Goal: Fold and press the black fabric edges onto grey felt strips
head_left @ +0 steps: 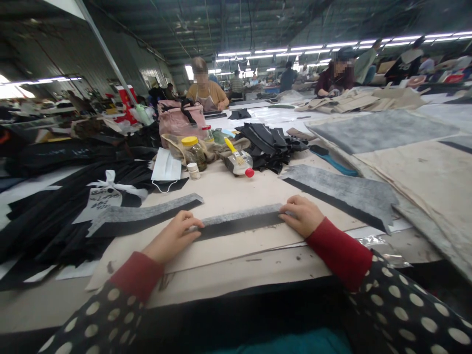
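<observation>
A narrow fabric strip (pixel 239 221), grey along its far side and black along its near side, lies flat on the pale board (pixel 236 253) before me. My left hand (pixel 177 235) grips its left end between thumb and fingers. At the other end, my right hand (pixel 303 215) pinches the strip the same way, its fingertips partly hiding the corner. Beyond my left hand lies a similar grey-and-black piece (pixel 147 214). A wider grey-and-black piece (pixel 342 194) rests to the right of my right hand.
Dark cloth (pixel 47 211) is heaped at the left. Farther back are a face mask (pixel 165 164), a yellow-lidded jar (pixel 195 152), a brush (pixel 236 152) on a clear red-capped bottle (pixel 241 166), stacked black pieces (pixel 267 142) and blue-handled scissors (pixel 334 161). Co-workers sit across the table.
</observation>
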Demonstrator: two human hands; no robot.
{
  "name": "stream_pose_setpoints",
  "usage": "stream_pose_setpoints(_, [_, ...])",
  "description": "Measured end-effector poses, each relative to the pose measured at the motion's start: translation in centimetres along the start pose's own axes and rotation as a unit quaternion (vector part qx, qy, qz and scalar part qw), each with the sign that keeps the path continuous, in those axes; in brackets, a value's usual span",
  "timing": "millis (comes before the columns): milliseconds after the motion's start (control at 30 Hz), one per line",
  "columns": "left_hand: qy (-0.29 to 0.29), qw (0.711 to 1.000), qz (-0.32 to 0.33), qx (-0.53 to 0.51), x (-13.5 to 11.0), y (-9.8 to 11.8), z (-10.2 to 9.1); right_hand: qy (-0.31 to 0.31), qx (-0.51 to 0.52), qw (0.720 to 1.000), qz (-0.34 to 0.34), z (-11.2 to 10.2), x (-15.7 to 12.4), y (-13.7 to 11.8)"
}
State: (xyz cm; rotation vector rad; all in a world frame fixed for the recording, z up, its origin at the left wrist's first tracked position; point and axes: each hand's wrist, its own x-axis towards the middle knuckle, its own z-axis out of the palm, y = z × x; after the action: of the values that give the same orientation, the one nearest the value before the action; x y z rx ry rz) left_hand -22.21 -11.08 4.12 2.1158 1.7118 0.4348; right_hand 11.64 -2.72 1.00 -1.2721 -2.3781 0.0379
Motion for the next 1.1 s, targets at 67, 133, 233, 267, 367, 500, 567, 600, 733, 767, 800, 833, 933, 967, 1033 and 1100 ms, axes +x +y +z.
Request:
stream_pose_setpoints(67, [-0.014,1.0,0.001,-0.004,0.0,-0.2,-0.3,-0.001,-0.003,1.0,-0.007,0.1,-0.1,0.2])
stream_pose_setpoints(133, [-0.035,0.999,0.016,-0.009,-0.1,-0.5,-0.7,-0.004,-0.008,1.0,-0.021,0.2,-0.2,0.5])
stream_pose_setpoints(233, [-0.065,0.997,0.04,-0.017,-0.4,-1.1,-1.3,-0.004,-0.013,0.999,-0.046,0.5,-0.3,1.1])
stream_pose_setpoints(267, [-0.072,0.996,0.045,-0.02,-0.4,-1.3,-1.5,-0.003,-0.014,0.998,-0.054,0.6,-0.3,1.3])
stream_pose_setpoints(367, [-0.082,0.995,0.05,-0.035,-0.9,-1.9,-1.9,-0.001,-0.017,0.997,-0.07,0.8,-0.3,1.7])
stream_pose_setpoints(500, [-0.073,0.995,0.04,-0.049,-1.7,-2.6,-2.4,-0.003,-0.02,0.997,-0.077,0.9,-0.2,1.9])
stream_pose_setpoints(567, [-0.063,0.997,0.029,-0.043,-2.2,-2.8,-2.8,-0.009,-0.019,0.997,-0.077,0.9,-0.1,2.0])
stream_pose_setpoints(600, [-0.055,0.998,0.019,-0.037,-2.3,-2.9,-3.0,-0.013,-0.017,0.997,-0.076,0.9,-0.1,2.0])
stream_pose_setpoints(733, [0.001,1.0,-0.023,-0.009,-2.6,-2.2,-3.3,-0.011,-0.007,0.998,-0.057,0.9,0.0,1.9])
stream_pose_setpoints(767, [0.013,1.0,-0.02,-0.006,-2.6,-1.7,-3.2,-0.008,-0.006,0.999,-0.053,0.8,0.0,1.8])
stream_pose_setpoints(800, [0.018,1.0,-0.01,-0.003,-2.4,-0.9,-3.0,-0.005,-0.007,0.999,-0.053,0.8,0.0,1.7])
stream_pose_setpoints(833, [0.016,1.0,0.005,0.0,-2.1,0.0,-2.8,-0.003,-0.008,0.998,-0.057,0.7,0.0,1.6])
stream_pose_setpoints(933, [-0.016,0.997,0.07,0.031,-0.9,3.3,-1.5,-0.008,-0.015,0.997,-0.079,0.5,-0.1,1.1])
stream_pose_setpoints(967, [-0.025,0.994,0.093,0.046,-0.3,4.4,-0.9,-0.012,-0.018,0.996,-0.083,0.4,-0.1,0.9])
stream_pose_setpoints(1033, [-0.033,0.988,0.135,0.073,1.0,6.5,0.5,-0.019,-0.027,0.996,-0.085,0.3,-0.2,0.6])
stream_pose_setpoints(1100, [-0.032,0.98,0.168,0.103,2.3,8.2,2.0,-0.024,-0.038,0.996,-0.082,0.2,-0.2,0.3])
